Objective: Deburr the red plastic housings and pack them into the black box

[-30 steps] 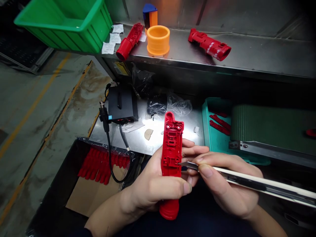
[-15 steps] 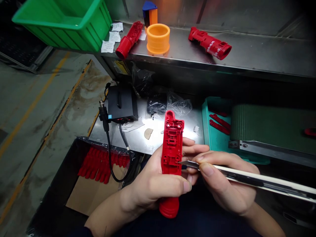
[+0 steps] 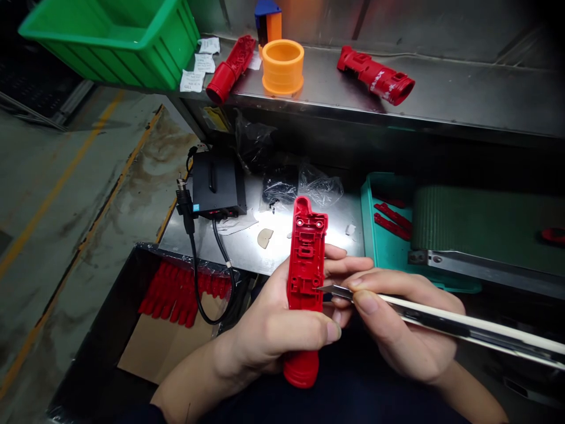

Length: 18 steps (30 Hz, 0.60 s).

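My left hand (image 3: 273,333) grips a red moulded plastic tool housing (image 3: 305,277) upright, its open inner side with ribs and screw holes facing me. The thumb lies across the lower part, and the fingers wrap behind it. My right hand (image 3: 399,321) pinches a long-handled craft knife (image 3: 441,321). The knife's small steel blade (image 3: 335,290) reaches left, its tip at the housing's inner ribs. The round lower end of the housing sticks out below my left hand.
A steel shelf (image 3: 441,88) ahead holds red housings, an orange ring and paper slips beside a green bin (image 3: 106,41). Lower down are a black power unit (image 3: 218,182), its cable, plastic bags, a teal tray of red strips, a green conveyor belt and a lined box of red parts.
The whole view has shifted slightly as my head moved. Both hands keep the same hold, and the knife tip stays at the same spot on the housing.
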Tool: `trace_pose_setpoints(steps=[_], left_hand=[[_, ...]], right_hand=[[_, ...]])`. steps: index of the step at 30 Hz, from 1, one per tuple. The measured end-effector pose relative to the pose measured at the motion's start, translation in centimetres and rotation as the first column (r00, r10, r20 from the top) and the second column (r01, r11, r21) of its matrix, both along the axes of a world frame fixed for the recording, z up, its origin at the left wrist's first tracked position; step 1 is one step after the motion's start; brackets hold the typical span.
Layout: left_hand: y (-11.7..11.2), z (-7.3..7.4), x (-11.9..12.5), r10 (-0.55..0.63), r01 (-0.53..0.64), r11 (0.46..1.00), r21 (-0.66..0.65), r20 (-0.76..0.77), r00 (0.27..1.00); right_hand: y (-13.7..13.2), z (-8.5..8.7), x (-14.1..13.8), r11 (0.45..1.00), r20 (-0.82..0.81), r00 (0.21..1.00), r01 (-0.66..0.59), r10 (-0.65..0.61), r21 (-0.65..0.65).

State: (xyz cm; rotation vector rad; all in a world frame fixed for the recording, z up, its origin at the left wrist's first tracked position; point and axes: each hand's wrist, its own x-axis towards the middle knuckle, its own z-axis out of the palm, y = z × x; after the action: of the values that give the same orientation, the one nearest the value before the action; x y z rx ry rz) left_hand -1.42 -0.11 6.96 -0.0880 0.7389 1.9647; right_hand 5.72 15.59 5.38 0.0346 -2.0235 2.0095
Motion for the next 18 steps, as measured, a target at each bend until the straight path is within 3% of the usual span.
trace_pose_setpoints(steps=[11, 18], left_hand=[[-0.24, -0.37, 0.12, -0.017, 0.017, 1.000, 0.001, 0.009, 1.000], [0.02, -0.50, 0.02, -0.008, 0.006, 0.998, 0.056, 0.031, 1.000]], right_hand=[[0.36, 0.76, -0.27, 0.994, 0.011, 0.999, -0.037, 0.036, 0.102], [0.28, 0.32, -0.15, 0.999, 0.034, 0.998, -0.046, 0.046, 0.019]])
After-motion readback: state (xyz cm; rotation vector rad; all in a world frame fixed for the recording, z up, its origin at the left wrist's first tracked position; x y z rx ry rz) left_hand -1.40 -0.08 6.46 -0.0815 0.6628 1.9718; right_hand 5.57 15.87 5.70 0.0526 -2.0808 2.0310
